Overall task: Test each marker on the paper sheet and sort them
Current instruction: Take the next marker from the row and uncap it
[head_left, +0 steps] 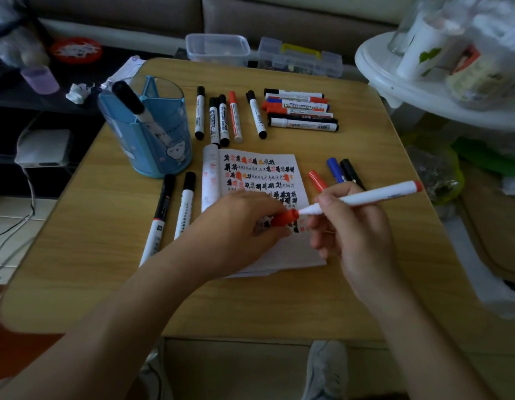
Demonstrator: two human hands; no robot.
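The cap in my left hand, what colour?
Red. The cap in the left hand, beside the marker, shows best in the head view.

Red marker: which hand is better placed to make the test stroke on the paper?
Right. The right hand grips the red marker with its tip over the paper sheet; the left hand holds only its cap.

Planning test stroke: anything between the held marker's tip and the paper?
Yes: the red cap, pinched by the left hand, sits at the tip of the marker in the right hand, above the paper sheet.
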